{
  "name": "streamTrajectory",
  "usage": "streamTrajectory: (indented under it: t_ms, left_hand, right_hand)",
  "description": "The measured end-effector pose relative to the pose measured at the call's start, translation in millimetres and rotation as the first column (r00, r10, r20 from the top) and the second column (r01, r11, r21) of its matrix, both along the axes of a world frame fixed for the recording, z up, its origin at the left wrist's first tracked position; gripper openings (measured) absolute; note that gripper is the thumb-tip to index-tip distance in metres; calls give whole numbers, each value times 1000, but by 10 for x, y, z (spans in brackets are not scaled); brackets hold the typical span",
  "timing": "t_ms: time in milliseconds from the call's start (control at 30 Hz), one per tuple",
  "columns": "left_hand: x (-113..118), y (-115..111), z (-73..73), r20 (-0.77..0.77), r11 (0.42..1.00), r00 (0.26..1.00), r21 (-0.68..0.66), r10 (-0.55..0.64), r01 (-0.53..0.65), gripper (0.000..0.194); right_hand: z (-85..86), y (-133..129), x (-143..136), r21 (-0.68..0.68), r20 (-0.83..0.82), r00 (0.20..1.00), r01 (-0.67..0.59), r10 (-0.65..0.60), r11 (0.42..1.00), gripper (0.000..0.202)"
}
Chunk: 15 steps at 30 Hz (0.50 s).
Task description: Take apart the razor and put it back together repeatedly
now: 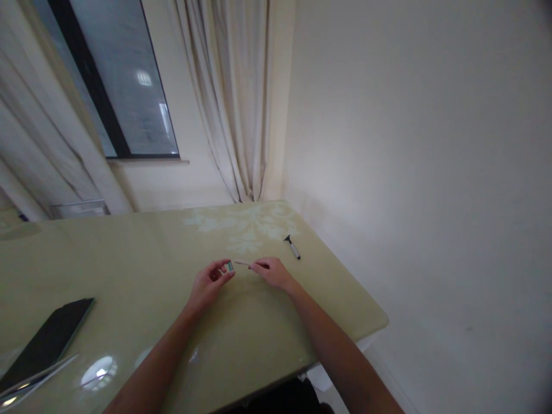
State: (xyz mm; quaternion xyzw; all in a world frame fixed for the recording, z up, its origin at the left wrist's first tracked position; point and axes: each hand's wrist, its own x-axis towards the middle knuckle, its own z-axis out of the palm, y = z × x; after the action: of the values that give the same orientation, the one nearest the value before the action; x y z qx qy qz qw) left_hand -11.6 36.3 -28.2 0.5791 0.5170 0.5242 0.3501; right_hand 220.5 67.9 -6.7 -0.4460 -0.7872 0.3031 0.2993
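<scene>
My left hand [210, 280] is above the table, pinching a small teal-and-white rectangular piece [230, 266] between thumb and fingers. Facing it, my right hand [271, 271] grips a thin pale stick-like handle [242, 263], whose free end points left at that piece. A narrow gap shows between the two. The small piece's exact kind is too small to make out, and my right fingers cover the other end of the handle. Beyond my right hand lies a razor [294, 248] with a black head and a grey handle.
The glossy, pale green table [142, 259] has a leaf pattern near its far edge. A dark flat object [49, 333] lies at the left, with a shiny clear-edged item [38, 379] by it. A wall [409, 172] borders the right side; curtains [233, 98] hang behind.
</scene>
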Motion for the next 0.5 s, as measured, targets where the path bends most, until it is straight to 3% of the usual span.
streamTrajectory:
  t_ms: [67,233,333,500]
  left_hand:
    - [-2,4,-14,-7,1000,1000,10,-9,9,61]
    - [22,-3,-23,-55,1000,998,10,-21,21,58]
    - [66,-12,-37,-40,998,998,18,-53,54,56]
    - [124,-21,-83,-45,993,993,34,-109,111,49]
  right_hand:
    - [1,4,-9,-28,-35,998,-55,54,998,32]
    - [1,-37,-6,-14,3,1000,16,-16,1000,32]
    - [-8,-99,49,-32,-34,999,-38,37,999,32]
    - [-42,-156,113,47,-10,997,79,-79,996,32]
